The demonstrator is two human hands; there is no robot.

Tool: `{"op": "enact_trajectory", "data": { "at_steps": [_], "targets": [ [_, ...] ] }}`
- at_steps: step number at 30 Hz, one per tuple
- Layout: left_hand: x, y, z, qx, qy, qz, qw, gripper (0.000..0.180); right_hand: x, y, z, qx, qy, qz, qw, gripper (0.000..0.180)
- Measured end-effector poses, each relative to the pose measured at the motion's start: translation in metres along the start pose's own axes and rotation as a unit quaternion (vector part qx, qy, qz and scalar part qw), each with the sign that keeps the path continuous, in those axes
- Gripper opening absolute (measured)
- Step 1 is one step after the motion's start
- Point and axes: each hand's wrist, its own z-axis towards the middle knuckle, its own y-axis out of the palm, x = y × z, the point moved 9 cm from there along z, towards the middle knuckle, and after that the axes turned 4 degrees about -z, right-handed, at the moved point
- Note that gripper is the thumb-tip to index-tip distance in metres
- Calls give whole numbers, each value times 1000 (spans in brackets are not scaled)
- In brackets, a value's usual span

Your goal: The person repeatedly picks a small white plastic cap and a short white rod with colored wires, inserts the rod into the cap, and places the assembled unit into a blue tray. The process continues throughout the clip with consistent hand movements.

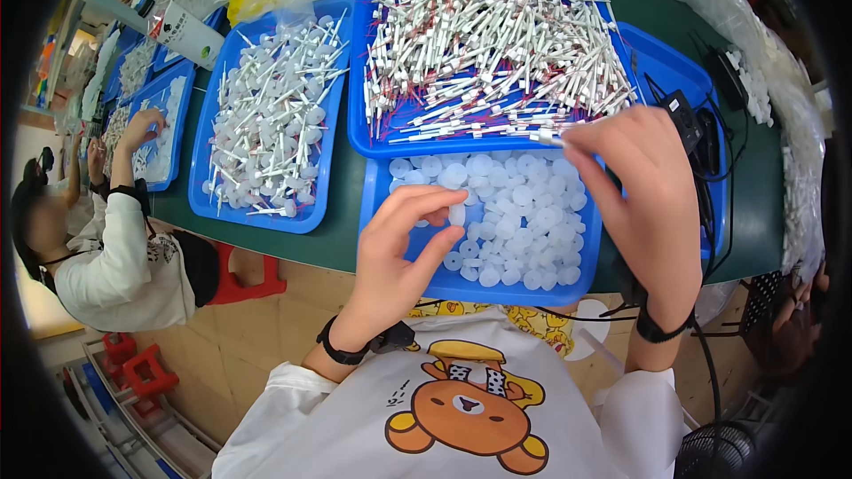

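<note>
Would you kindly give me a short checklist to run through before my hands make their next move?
1. Disc secured: ok. The left hand pinches a translucent disc.
2. Stick secured: ok. The right hand pinches a white stick at one end.
3. Stick lifted clear of the upper tray: cannot tell from this angle.
4. Disc and stick apart: ok, there is a visible gap between them.
5. Disc's centre hole unobstructed: cannot tell, as its face is turned away.
6. More discs within reach: ok, many loose discs lie in the lower tray.
</note>
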Motion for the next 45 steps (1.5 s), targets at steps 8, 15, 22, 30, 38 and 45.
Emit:
{"op": "enact_trajectory", "data": {
  "at_steps": [8,15,22,30,38,45],
  "targets": [
    [2,15,-9,-49,-46,-391,918,38,-24,-14,-39,15,61,223,973,30],
    [7,20,-12,-78,-50,-429,898,38,-24,-8,-47,-8,66,210,975,30],
    [8,21,-12,-78,-45,-422,902,39,-21,-6,-51,-33,65,244,967,29],
    [7,25,-11,-89,-44,-424,900,37,-18,-9,-53,-19,75,187,979,26],
    [6,24,-9,-85,-37,-343,935,39,-38,-20,-51,14,7,52,999,36],
    [1,27,-9,-72,-72,-319,942,37,-46,-19,-56,24,4,39,999,36]
  ]
}}
